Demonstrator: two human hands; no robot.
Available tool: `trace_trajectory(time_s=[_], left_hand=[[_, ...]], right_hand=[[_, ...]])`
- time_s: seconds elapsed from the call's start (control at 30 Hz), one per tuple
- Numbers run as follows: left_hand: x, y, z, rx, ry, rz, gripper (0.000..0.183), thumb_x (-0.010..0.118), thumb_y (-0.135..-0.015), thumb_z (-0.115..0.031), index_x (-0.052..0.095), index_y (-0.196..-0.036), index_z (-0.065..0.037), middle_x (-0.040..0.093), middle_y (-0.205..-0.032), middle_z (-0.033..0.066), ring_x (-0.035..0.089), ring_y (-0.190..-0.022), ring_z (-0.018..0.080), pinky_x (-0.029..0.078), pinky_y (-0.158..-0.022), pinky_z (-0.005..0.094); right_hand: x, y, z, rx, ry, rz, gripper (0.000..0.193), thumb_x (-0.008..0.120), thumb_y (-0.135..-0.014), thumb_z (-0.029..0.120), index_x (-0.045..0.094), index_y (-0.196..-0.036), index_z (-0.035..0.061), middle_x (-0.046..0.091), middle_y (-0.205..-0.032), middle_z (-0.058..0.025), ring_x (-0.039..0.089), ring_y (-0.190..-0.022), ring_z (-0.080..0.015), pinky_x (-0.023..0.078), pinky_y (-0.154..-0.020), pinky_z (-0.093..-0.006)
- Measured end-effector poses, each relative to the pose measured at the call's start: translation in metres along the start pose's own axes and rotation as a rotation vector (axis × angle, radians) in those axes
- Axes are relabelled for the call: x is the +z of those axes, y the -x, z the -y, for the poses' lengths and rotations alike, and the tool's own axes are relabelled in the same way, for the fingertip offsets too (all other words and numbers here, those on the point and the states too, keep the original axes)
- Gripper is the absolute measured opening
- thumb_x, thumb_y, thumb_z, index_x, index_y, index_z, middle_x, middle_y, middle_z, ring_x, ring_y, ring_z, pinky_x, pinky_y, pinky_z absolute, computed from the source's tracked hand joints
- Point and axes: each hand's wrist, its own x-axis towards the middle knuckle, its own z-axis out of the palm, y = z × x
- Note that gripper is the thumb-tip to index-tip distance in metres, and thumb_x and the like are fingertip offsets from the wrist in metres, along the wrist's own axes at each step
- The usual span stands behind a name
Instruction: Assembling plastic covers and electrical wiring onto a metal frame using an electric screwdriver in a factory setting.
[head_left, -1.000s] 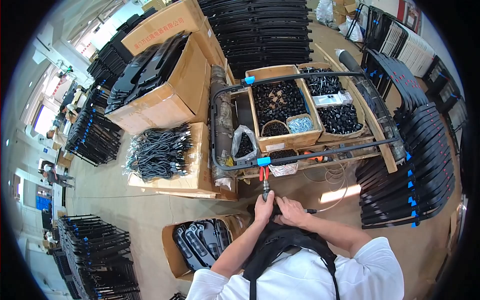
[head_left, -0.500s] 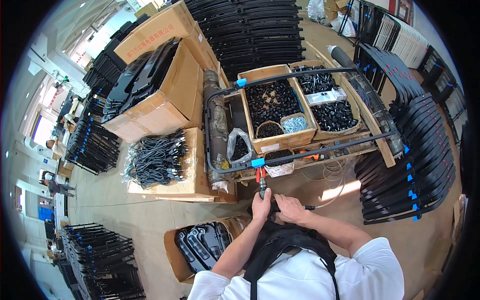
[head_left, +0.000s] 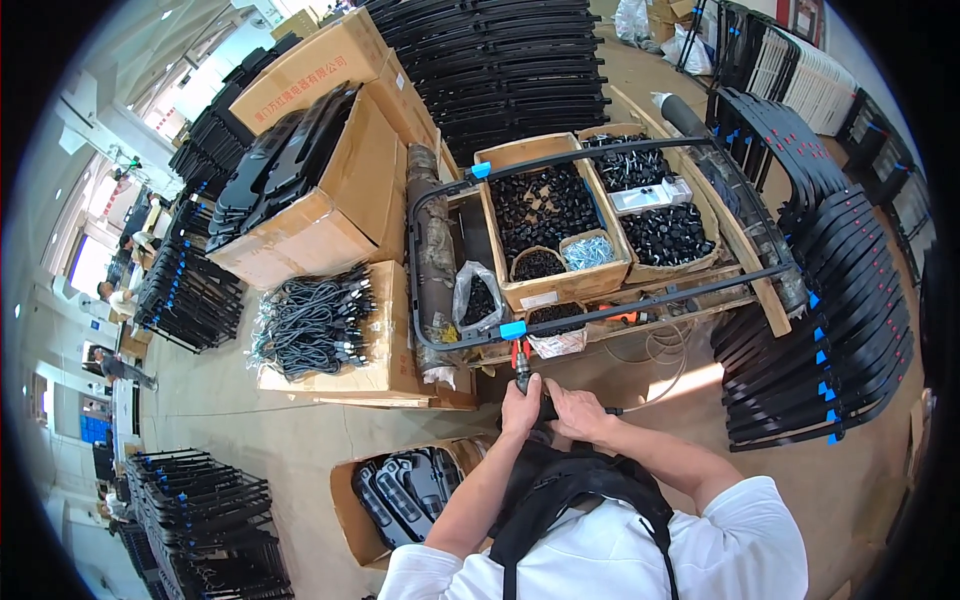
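Both my hands are closed on an air driver point(head_left: 523, 373) with a dark body, held low against my front. My left hand point(head_left: 520, 410) wraps its front part, fingers towards the tip. My right hand point(head_left: 580, 413) covers the rear, where a thin hose leads away to the right. The driver's nose, with red pieces beside it, meets the near rail of a black tubular frame point(head_left: 650, 302) by a strip of blue tape point(head_left: 513, 330). My hands hide most of the tool's body, and the exact contact at its tip is too small to make out.
Under the frame stand a wooden box of black caps point(head_left: 540, 200), a cup of silver screws point(head_left: 588, 252) and a bag of small black parts point(head_left: 480, 298). Bundled cables point(head_left: 312, 320) lie on a carton to the left. Stacked black frames point(head_left: 820, 330) fill the right side.
My view has shifted very slightly. Both hands stay closed on the driver, whose nose remains at the blue tape.
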Motion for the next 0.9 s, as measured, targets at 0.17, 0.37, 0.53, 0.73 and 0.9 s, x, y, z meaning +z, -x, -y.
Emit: trace_trajectory(time_s=[0.17, 0.37, 0.53, 0.73, 0.9], left_hand=[[0.0, -0.001, -0.009, -0.018, -0.023, 0.017, 0.058, 0.066, -0.1, -0.056, 0.065, -0.114, 0.001, 0.073, -0.105, 0.0186, 0.07, -0.102, 0.0298, 0.052, -0.092, 0.0436], [-0.002, -0.002, -0.017, -0.012, -0.027, 0.027, 0.067, 0.064, -0.098, -0.06, 0.063, -0.123, 0.002, 0.073, -0.114, 0.0293, 0.07, -0.114, 0.0437, 0.052, -0.098, 0.0498], [-0.005, 0.001, -0.011, -0.004, 0.005, 0.029, 0.067, 0.064, -0.099, -0.06, 0.063, -0.123, 0.003, 0.073, -0.112, 0.0287, 0.071, -0.111, 0.0416, 0.053, -0.096, 0.0484], [-0.01, 0.003, -0.002, -0.062, 0.065, 0.145, 0.063, 0.064, -0.102, -0.058, 0.064, -0.122, 0.001, 0.071, -0.112, 0.0146, 0.064, -0.104, 0.023, 0.051, -0.094, 0.0395], [-0.013, 0.003, 0.005, -0.041, 0.067, 0.235, 0.064, 0.064, -0.102, -0.059, 0.063, -0.121, 0.002, 0.072, -0.112, 0.0198, 0.066, -0.106, 0.0282, 0.051, -0.096, 0.0424]], right_hand=[[-0.01, -0.003, 0.003, 0.023, 0.038, 0.005, 0.098, 0.084, -0.08, 0.03, 0.03, -0.153, -0.0062, 0.071, -0.116, -0.0321, 0.071, -0.103, -0.0479, 0.058, -0.09, -0.0535], [-0.007, -0.006, 0.006, -0.016, 0.08, 0.017, 0.067, 0.08, -0.084, 0.023, 0.05, -0.138, -0.0028, 0.061, -0.12, -0.0228, 0.067, -0.11, -0.0428, 0.056, -0.094, -0.0527], [0.008, -0.007, 0.003, -0.048, 0.021, -0.016, 0.06, 0.079, -0.08, 0.018, 0.056, -0.133, 0.0004, 0.056, -0.126, -0.0196, 0.064, -0.113, -0.0426, 0.055, -0.093, -0.0536], [0.005, -0.001, 0.008, -0.062, 0.007, -0.037, 0.049, 0.077, -0.081, 0.015, 0.056, -0.122, 0.0004, 0.056, -0.12, -0.0184, 0.065, -0.109, -0.0408, 0.054, -0.091, -0.054], [0.003, 0.007, 0.015, -0.018, 0.078, -0.109, 0.048, 0.078, -0.078, 0.015, 0.057, -0.119, 0.0021, 0.057, -0.114, -0.0174, 0.068, -0.102, -0.0381, 0.056, -0.085, -0.0505]])
